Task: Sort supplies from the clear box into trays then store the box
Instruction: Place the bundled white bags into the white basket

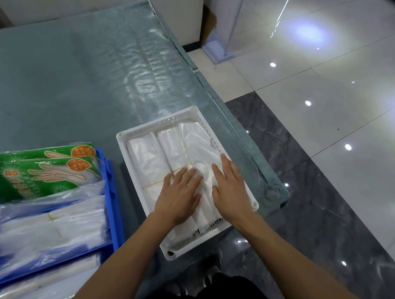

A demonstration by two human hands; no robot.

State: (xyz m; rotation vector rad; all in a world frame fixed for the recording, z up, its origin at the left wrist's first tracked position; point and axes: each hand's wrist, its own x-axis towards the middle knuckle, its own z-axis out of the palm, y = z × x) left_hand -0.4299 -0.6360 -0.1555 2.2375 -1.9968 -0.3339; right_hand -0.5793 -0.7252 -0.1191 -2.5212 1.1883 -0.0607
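both hands (180, 198) (228, 190) press flat on bags (199, 149); green packs' (24, 177) print unreadable.

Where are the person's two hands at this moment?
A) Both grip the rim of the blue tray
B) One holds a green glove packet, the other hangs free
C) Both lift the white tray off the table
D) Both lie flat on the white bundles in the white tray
D: the left hand and the right hand press with straight fingers on the white bundles inside the white tray, which sits on the table.
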